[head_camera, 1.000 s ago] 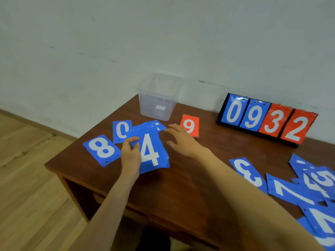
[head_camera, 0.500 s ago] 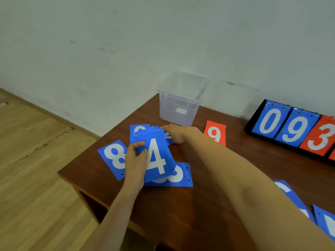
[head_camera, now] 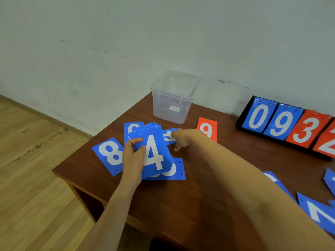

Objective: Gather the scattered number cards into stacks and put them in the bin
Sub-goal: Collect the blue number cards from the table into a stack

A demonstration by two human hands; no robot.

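Right hand point(head_camera: 182, 139) now curls onto blue card point(head_camera: 167, 136); left hand point(head_camera: 131, 160) still grips stack point(head_camera: 154, 154).

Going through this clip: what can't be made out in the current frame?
All in the head view.
Lowest blue card: digit covered by the stack of blue number cards in the left grip.
Rear blue card: digit half covered by the stack.
Far blue card at the right grip: digit hidden; pinched or only touched, unclear.
Black flip scoreboard: last red digit cut by the right edge.
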